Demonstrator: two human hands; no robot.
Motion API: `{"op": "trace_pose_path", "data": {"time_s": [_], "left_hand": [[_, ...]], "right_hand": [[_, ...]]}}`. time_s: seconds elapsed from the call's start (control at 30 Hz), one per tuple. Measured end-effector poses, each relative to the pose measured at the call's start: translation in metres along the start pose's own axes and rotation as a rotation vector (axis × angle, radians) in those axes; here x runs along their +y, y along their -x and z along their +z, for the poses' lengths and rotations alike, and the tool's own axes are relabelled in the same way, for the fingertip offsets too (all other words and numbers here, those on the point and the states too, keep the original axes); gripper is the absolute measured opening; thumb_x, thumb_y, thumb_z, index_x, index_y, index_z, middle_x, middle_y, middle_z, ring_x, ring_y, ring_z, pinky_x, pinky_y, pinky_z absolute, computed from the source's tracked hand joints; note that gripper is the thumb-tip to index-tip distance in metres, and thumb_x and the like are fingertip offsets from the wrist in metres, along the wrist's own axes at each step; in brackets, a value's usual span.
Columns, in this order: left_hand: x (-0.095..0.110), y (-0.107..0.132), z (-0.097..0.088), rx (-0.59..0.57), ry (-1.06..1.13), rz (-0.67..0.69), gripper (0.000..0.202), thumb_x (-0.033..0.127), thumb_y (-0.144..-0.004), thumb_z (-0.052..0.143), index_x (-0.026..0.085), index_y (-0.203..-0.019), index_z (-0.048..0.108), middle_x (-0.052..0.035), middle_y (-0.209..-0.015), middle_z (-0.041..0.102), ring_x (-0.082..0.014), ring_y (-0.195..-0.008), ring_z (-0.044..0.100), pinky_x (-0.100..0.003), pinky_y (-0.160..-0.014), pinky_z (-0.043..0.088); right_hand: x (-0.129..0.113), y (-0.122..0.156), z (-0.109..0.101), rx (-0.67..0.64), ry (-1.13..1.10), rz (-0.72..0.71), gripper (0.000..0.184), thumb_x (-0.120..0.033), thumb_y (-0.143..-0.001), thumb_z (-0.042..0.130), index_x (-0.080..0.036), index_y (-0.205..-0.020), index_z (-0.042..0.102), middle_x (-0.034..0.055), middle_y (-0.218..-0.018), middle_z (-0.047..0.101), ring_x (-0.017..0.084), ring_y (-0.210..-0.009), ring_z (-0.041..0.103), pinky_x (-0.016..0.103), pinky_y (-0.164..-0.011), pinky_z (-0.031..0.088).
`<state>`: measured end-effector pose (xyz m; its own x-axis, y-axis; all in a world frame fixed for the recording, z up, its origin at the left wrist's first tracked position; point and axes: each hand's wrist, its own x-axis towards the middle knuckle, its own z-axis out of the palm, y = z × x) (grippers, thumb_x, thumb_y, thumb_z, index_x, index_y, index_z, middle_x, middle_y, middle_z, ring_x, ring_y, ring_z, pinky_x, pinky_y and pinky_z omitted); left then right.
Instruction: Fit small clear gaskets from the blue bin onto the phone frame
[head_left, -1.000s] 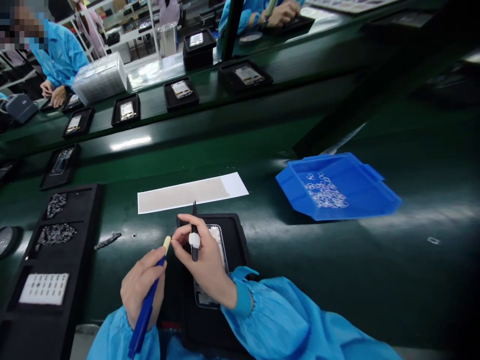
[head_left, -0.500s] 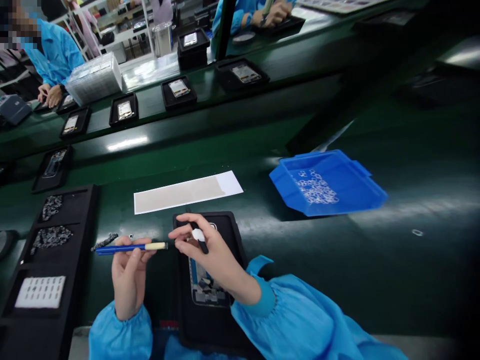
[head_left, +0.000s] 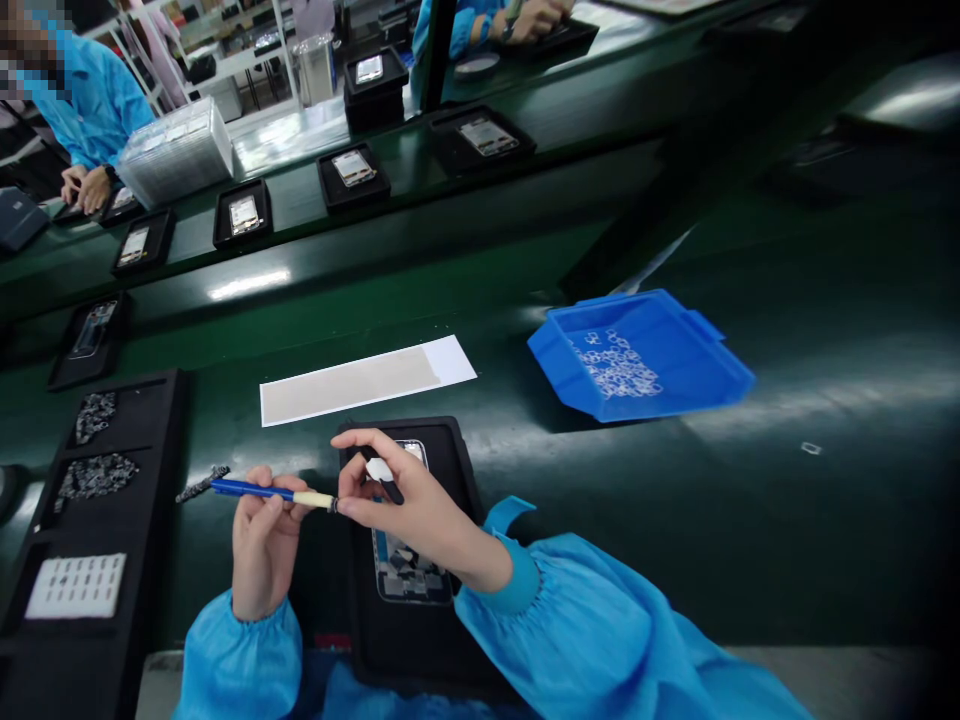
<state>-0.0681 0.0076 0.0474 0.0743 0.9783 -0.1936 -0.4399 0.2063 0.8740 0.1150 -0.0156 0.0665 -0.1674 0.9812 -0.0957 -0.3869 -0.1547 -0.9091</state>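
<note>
My left hand [head_left: 264, 545] is closed around a blue pen-like tool [head_left: 251, 488] with a cream end pointing right. At that end, the thumb and a finger of my right hand [head_left: 409, 505] come together, touching or nearly touching it. Whether a small part sits at the tip is too fine to tell. A black stick-like tool with a white piece [head_left: 382, 473] is tucked among my right fingers. Beneath that hand lies an opened phone [head_left: 409, 575] with its inner parts showing, in a black tray [head_left: 442, 640]; my hand and wrist cover some of it.
To the left stands a black compartment tray [head_left: 161, 480] with small dark parts and a white sheet. A pale strip on white paper [head_left: 352, 382] lies ahead. A blue bin [head_left: 697, 365] holds small white frames. Co-workers [head_left: 94, 90] sit beyond the trays of phones.
My right thumb and finger have closed in on the cream end of the tool. The tool has shifted slightly right and tilted down toward its tip. The whole view has moved a little.
</note>
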Motion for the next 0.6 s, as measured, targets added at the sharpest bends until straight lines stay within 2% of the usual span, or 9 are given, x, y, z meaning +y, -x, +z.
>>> {"op": "trace_pose_path", "data": {"time_s": [0.23, 0.47, 0.53, 0.6], "left_hand": [[-0.001, 0.004, 0.001, -0.004, -0.071, 0.086, 0.031, 0.028, -0.072, 0.082, 0.021, -0.087, 0.056, 0.0003, -0.081, 0.071, -0.0124, -0.072, 0.068, -0.020, -0.069, 0.057], [-0.009, 0.007, 0.004, 0.096, -0.161, 0.252, 0.035, 0.029, -0.075, 0.081, 0.022, -0.091, 0.051, -0.0012, -0.087, 0.075, -0.0139, -0.077, 0.071, -0.025, -0.078, 0.060], [-0.010, 0.005, 0.004, 0.109, -0.182, 0.263, 0.035, 0.030, -0.075, 0.080, 0.022, -0.092, 0.051, -0.0012, -0.089, 0.075, -0.0154, -0.080, 0.072, -0.028, -0.080, 0.060], [-0.011, 0.003, 0.004, 0.113, -0.199, 0.263, 0.034, 0.030, -0.075, 0.080, 0.022, -0.092, 0.051, -0.0013, -0.089, 0.075, -0.0165, -0.083, 0.072, -0.029, -0.080, 0.060]], "right_hand": [[0.006, 0.001, 0.002, 0.055, 0.043, -0.099, 0.041, -0.017, -0.077, 0.062, -0.022, -0.116, 0.051, -0.0044, -0.077, 0.059, 0.011, -0.067, 0.054, 0.029, -0.071, 0.048], [0.013, 0.009, 0.007, 0.169, 0.148, -0.264, 0.039, -0.016, -0.079, 0.061, -0.022, -0.116, 0.050, -0.0039, -0.077, 0.059, 0.011, -0.065, 0.056, 0.027, -0.066, 0.050], [0.003, 0.016, -0.006, 0.253, 0.253, -0.345, 0.035, -0.017, -0.082, 0.060, -0.023, -0.116, 0.051, -0.0027, -0.079, 0.060, 0.012, -0.066, 0.058, 0.027, -0.066, 0.052], [-0.013, 0.023, -0.035, 0.482, 0.432, -0.460, 0.032, -0.019, -0.083, 0.062, -0.023, -0.114, 0.053, -0.0010, -0.082, 0.061, 0.013, -0.068, 0.061, 0.028, -0.066, 0.053]]}}
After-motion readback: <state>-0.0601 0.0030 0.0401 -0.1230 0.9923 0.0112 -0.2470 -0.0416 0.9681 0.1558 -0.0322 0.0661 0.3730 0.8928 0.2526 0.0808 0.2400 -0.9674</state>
